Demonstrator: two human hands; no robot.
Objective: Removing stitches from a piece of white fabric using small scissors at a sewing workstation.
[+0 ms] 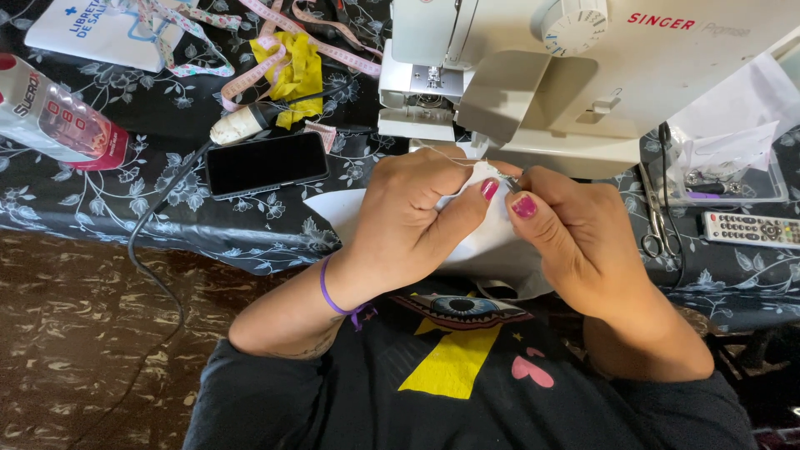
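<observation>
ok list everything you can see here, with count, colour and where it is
sewing machine: one, white, top centre-right on the table
white fabric piece: one, white, held between both hands in front of the machine
phone: one, black, screen dark, left of the hands
measuring tape: one, pink, coiled at top centre-left
yellow cloth: one, yellow, under the tape
bottle: one, clear with red label, lying far left
scissors: one pair, silver, right of the machine
remote control: one, grey, far right
tablecloth: one, black with white floral print
cable: one, black, running off the table edge
left hand: grip on the fabric, purple wristband
right hand: pinching something small at the fabric's edge
</observation>
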